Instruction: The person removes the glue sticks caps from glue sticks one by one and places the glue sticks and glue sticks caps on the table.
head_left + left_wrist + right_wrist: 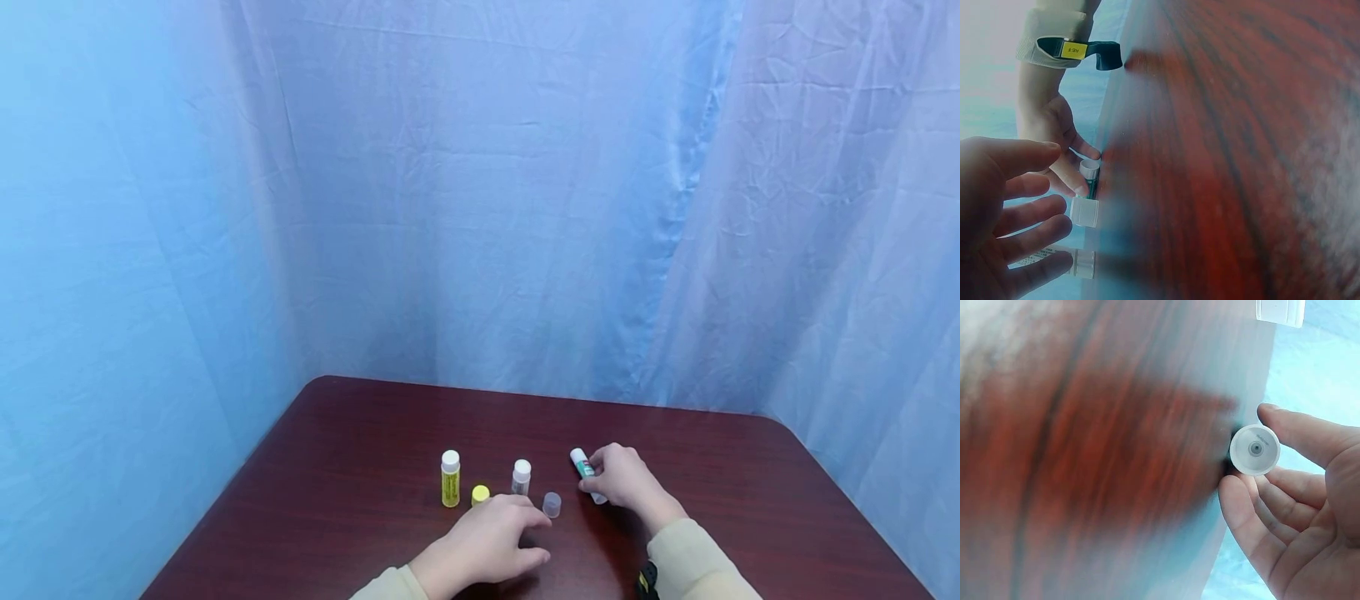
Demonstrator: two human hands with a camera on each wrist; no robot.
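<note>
My right hand (pixel 626 479) grips a glue stick (pixel 582 462) with a green label and white ends, which lies at a slant on the table. The right wrist view looks onto its round white end, between thumb and fingers. My left hand (pixel 491 537) holds nothing; its fingers are spread and slightly bent beside a small translucent cap (pixel 552 504). Just behind that hand stands a white-topped tube (pixel 521 472), its lower part hidden. A yellow glue stick (pixel 450 483) with a white top stands upright further left, and a yellow cap (pixel 481 493) is partly covered by the left hand.
Everything rests on a dark red wood-grain table (pixel 375 425) with rounded far corners. Pale blue curtains (pixel 480 208) hang behind it and along both sides. A black strap with a yellow tag (pixel 1074 50) goes round the right sleeve.
</note>
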